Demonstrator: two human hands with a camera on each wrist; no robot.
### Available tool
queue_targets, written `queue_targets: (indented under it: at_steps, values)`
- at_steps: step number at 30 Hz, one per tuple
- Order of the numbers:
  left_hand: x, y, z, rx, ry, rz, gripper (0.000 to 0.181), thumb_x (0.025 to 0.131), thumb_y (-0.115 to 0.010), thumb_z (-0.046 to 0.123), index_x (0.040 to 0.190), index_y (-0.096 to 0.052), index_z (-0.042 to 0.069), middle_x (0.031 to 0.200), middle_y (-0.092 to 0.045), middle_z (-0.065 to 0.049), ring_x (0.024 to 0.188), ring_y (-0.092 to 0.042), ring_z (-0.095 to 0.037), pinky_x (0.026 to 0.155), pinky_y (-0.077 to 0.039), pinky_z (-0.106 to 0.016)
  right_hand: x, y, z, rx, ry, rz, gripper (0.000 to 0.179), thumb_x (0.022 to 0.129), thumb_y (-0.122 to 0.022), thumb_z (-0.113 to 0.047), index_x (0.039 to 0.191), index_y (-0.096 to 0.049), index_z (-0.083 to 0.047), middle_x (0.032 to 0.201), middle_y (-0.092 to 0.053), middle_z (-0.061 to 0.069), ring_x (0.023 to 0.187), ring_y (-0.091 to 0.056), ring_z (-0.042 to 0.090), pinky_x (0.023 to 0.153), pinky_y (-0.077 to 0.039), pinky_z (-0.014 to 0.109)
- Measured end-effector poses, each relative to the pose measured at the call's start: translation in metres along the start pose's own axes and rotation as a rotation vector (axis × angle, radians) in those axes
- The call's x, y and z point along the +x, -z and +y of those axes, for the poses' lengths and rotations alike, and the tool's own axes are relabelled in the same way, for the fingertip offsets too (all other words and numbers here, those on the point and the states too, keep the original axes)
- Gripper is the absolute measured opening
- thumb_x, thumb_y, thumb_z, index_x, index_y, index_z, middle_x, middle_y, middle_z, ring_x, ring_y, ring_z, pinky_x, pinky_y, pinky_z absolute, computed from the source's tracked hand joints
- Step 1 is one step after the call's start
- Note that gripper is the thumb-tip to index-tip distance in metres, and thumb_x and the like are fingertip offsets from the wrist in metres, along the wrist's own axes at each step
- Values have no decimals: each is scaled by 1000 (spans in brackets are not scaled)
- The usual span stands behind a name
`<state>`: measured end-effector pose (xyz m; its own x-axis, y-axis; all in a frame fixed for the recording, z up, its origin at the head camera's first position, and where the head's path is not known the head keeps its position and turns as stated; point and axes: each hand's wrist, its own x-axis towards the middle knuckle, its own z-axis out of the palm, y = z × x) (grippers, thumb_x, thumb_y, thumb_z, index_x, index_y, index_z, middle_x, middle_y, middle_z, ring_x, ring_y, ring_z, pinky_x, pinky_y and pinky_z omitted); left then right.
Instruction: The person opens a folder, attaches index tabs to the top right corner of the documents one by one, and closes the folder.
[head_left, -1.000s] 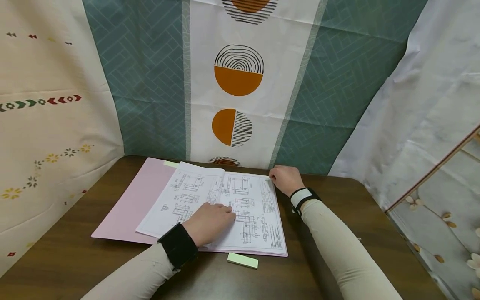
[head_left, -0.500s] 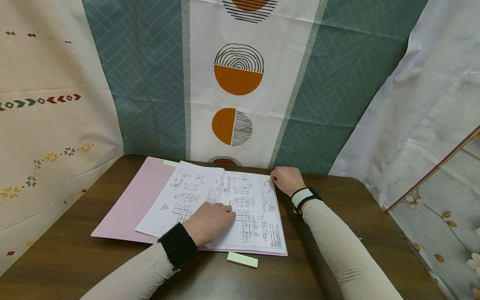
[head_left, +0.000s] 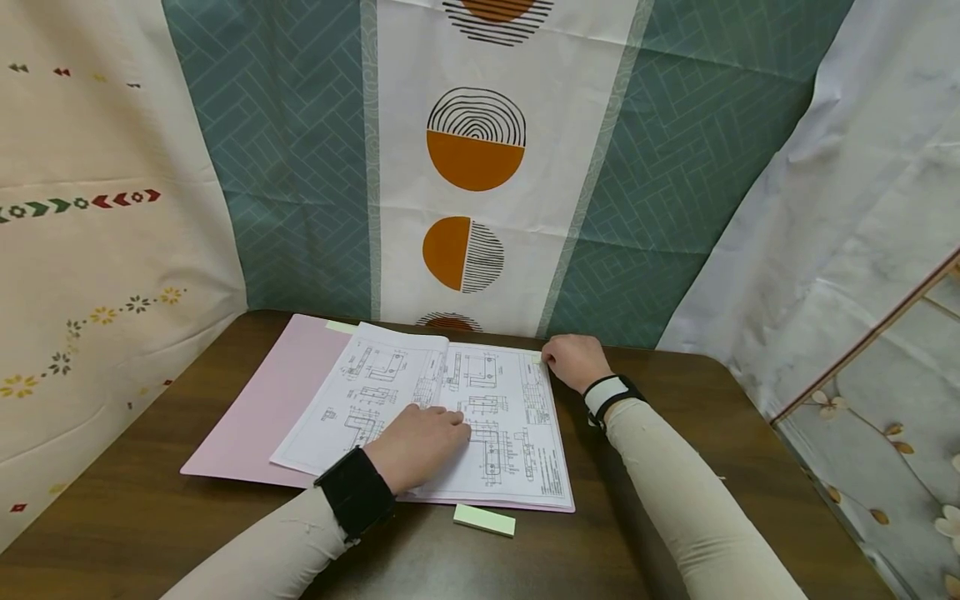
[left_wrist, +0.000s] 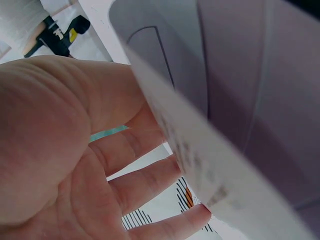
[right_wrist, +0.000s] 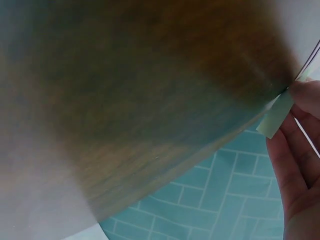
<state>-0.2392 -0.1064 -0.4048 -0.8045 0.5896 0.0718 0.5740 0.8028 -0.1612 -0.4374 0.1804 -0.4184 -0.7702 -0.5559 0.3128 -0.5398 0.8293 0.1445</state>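
Note:
My left hand [head_left: 418, 446] rests on an open booklet of printed technical drawings [head_left: 525, 467], across the inner part of the right page. In the left wrist view its fingers [left_wrist: 145, 185] reach out fairly straight against the paper. At the booklet's far right corner is my right hand [head_left: 576, 361]. Its thumb and fingers pinch a pale green sticky note [right_wrist: 276, 117] at the page edge, seen in the right wrist view. A pink folder [head_left: 262, 408] lies under the booklet and shows mostly to the left.
A pad of green sticky notes [head_left: 484, 520] lies on the brown table [head_left: 420, 550], just in front of the booklet. Another green sticky note [head_left: 341, 327] marks the folder's far edge. Patterned cloths [head_left: 307, 208] hang behind and at both sides.
The right hand has shifted very slightly outward and toward me at the page corner, where a bit of green note now shows. My left hand stays in place.

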Motion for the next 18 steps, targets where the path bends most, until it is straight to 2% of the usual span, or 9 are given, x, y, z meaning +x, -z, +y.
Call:
queue_targets:
  at_steps: [5,10,12,14,18]
  values:
    - [-1,4,0,-12,10,-14,28,103,-76,8,131,-77,12,136,-75,-6,124,-71,-26,95,-59,-50,-5,5,0,32,10,-15,12,98,-82,-7,103,-89,-15,107,-82,2,95,-78,22,81,-63,40]
    - [5,13,0,-17,13,-56,23,103,-75,13,126,-78,13,120,-77,-5,103,-72,-24,90,-58,-50,-9,5,3,69,27,-20,10,98,-82,-7,104,-88,-13,107,-80,2,97,-77,22,82,-62,39]
    - [11,16,0,-6,3,-72,20,104,-75,16,123,-79,14,110,-76,-4,92,-69,-23,86,-57,-49,-10,3,5,79,31,-23,10,99,-82,-7,105,-88,-13,107,-80,2,97,-77,21,82,-62,39]
    - [20,19,-1,8,-6,-94,19,104,-74,19,122,-80,15,106,-76,-4,87,-68,-22,86,-56,-48,-11,1,7,83,34,-29,10,98,-82,-7,105,-88,-13,108,-80,2,98,-77,21,83,-62,38]
    - [47,18,-2,51,-29,-107,23,106,-73,23,126,-81,16,112,-78,-3,95,-73,-22,90,-58,-46,-10,0,6,85,39,-25,9,97,-85,-9,103,-88,-14,108,-80,2,98,-77,21,84,-62,39]
